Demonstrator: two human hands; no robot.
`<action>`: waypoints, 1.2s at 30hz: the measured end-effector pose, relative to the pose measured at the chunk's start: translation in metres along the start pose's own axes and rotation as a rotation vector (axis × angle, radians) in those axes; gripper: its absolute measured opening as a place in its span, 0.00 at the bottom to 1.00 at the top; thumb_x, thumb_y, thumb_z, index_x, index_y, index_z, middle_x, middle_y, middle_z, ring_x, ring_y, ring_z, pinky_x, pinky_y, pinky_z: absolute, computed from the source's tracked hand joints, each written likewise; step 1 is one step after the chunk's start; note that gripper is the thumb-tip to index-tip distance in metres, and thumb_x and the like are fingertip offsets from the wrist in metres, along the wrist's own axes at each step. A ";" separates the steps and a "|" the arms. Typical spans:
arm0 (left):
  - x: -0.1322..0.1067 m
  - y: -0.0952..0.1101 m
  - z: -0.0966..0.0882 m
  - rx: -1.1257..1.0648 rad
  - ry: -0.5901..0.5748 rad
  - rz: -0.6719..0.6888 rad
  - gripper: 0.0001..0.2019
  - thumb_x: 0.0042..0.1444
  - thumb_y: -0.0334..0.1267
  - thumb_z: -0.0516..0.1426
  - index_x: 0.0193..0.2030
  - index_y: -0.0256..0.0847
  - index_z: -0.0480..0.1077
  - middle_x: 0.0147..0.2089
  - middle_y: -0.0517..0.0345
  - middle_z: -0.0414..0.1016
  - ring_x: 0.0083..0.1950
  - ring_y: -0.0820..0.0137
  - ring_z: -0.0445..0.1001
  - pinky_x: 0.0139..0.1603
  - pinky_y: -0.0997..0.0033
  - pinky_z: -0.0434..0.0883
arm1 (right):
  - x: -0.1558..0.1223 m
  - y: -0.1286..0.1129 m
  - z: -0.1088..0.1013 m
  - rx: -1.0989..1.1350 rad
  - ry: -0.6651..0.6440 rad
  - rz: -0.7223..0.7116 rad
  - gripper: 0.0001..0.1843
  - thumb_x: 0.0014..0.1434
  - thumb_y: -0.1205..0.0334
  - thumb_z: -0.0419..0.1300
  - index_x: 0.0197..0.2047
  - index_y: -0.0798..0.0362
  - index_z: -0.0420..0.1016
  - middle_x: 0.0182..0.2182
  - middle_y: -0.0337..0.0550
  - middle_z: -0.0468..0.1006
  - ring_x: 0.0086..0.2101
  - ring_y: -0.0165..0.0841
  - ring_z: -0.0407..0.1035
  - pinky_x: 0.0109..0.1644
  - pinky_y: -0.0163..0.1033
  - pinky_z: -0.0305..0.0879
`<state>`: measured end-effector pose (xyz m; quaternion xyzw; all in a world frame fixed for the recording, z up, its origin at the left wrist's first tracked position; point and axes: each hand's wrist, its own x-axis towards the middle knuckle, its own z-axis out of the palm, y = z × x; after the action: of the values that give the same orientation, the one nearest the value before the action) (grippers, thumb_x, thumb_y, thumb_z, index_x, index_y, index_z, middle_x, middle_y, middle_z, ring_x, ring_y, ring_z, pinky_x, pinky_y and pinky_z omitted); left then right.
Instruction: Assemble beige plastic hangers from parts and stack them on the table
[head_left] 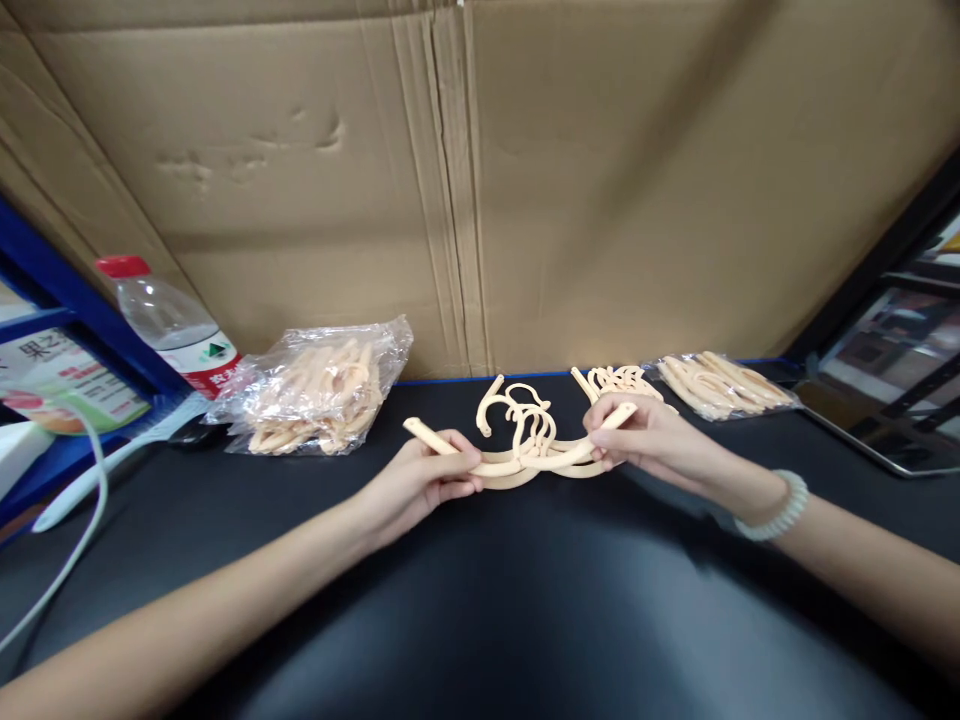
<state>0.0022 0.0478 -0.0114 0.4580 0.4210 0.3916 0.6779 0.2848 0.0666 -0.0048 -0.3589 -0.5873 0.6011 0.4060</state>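
A cream-coloured plastic clothes hanger (551, 461) spans the space between my two hands, its hook side facing away from me. My left hand (420, 477) is closed round its left arm, thumb on top. On the other side my right hand (637, 437) pinches the right arm of the same hanger. Other curved cream pieces lie under and behind it, overlapping, so I cannot tell how many my fingers hold. Just beyond are loose hook-shaped pieces (491, 405) and a small pile of hangers (619, 380) partly behind my right hand.
A clear plastic bag of cream hanger parts (315, 390) sits at the left, a flatter bag (724, 385) at the right. A red-capped bottle (176, 325), white cable (97, 500) and blue rack (112, 345) stand left. Cardboard (600, 200) walls the back of the black table (510, 610).
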 end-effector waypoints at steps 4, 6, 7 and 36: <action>0.016 0.016 -0.026 0.303 -0.143 0.086 0.12 0.44 0.36 0.70 0.31 0.34 0.73 0.29 0.58 0.77 0.31 0.74 0.76 0.34 0.79 0.73 | 0.005 -0.015 -0.038 -0.341 -0.116 0.000 0.14 0.48 0.56 0.72 0.30 0.55 0.72 0.25 0.39 0.77 0.26 0.30 0.72 0.32 0.35 0.69; 0.017 0.018 -0.031 0.534 -0.192 0.180 0.10 0.48 0.38 0.68 0.32 0.35 0.73 0.29 0.57 0.77 0.30 0.72 0.75 0.33 0.76 0.72 | 0.003 -0.020 -0.049 -0.505 -0.207 0.031 0.15 0.49 0.55 0.71 0.30 0.54 0.72 0.24 0.40 0.77 0.27 0.32 0.73 0.32 0.36 0.68; 0.017 0.019 -0.032 0.659 -0.206 0.249 0.10 0.50 0.38 0.66 0.33 0.35 0.73 0.29 0.57 0.77 0.30 0.72 0.75 0.32 0.75 0.72 | 0.002 -0.022 -0.051 -0.601 -0.243 0.035 0.14 0.49 0.55 0.70 0.30 0.54 0.72 0.24 0.39 0.77 0.28 0.33 0.73 0.32 0.36 0.67; -0.004 -0.002 -0.004 1.803 -0.091 1.050 0.10 0.60 0.29 0.49 0.44 0.33 0.70 0.41 0.45 0.75 0.44 0.57 0.71 0.48 0.55 0.67 | -0.011 -0.006 -0.021 -1.230 -0.157 -0.335 0.21 0.60 0.54 0.60 0.54 0.53 0.70 0.50 0.52 0.74 0.49 0.44 0.69 0.53 0.49 0.67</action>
<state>-0.0026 0.0445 -0.0137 0.9340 0.2791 0.1600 -0.1553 0.3090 0.0650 -0.0001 -0.3846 -0.9009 0.1074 0.1702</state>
